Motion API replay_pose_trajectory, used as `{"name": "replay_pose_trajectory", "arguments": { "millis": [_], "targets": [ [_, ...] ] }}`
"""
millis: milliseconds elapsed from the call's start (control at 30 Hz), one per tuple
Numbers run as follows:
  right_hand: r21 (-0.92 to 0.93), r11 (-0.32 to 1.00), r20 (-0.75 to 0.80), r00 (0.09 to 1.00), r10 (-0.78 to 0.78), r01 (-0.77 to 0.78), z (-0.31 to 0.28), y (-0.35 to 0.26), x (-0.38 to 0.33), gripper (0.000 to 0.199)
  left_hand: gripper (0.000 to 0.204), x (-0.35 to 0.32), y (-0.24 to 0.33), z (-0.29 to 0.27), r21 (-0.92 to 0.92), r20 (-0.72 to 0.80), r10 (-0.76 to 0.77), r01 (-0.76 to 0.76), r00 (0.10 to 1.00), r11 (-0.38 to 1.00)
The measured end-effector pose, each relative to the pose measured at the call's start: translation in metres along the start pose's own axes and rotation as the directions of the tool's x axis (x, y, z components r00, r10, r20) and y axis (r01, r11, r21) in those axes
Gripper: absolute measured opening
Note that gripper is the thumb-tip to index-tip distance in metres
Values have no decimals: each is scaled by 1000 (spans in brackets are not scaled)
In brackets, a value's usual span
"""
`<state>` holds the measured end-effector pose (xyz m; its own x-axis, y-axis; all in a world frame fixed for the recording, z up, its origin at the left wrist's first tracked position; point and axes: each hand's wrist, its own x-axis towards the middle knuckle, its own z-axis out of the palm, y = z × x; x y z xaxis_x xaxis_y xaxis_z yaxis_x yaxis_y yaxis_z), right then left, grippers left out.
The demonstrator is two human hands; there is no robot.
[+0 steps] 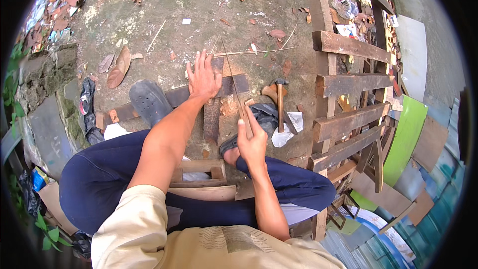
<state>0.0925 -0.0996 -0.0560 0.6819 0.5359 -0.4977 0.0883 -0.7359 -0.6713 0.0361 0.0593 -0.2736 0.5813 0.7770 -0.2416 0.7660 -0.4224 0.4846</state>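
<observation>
My left hand (203,77) lies flat with fingers spread on a dark wooden plank (234,84) that lies across the dirt ground. A second short plank (211,119) runs under it toward me. My right hand (252,142) grips the wooden handle of a thin hand saw (232,77), whose blade slants up across the plank just right of my left hand. My grey shoe (148,102) presses on the left part of the plank. I sit on a low wooden stool (201,179).
A claw hammer (280,102) lies on the ground right of the saw. A wooden pallet frame (343,79) stands at the right. Green and grey boards (406,139) lean beyond it. Dry leaves (119,67) and a thin stick (259,51) litter the dirt.
</observation>
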Motion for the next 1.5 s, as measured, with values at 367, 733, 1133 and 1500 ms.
{"name": "replay_pose_trajectory", "arguments": {
  "millis": [367, 733, 1133, 1500],
  "targets": [
    [-17, 999, -17, 999, -46, 46, -14, 11, -36, 46, 80, 9, -5, 1, 65, -6, 9, -9, 1000, 998],
    [106, 994, 27, 1000, 8, -11, -47, 7, -93, 48, 79, 8, -13, 4, 41, -52, 19, -17, 998, 999],
    [52, 999, -18, 1000, -15, 16, -46, -3, -86, 47, 78, 5, -8, 6, 38, -36, 43, -42, 998, 998],
    [69, 997, 25, 999, -21, 19, -74, -12, -133, 46, 81, 1, -8, 2, 54, 7, 18, -18, 1000, 998]
  ]
}}
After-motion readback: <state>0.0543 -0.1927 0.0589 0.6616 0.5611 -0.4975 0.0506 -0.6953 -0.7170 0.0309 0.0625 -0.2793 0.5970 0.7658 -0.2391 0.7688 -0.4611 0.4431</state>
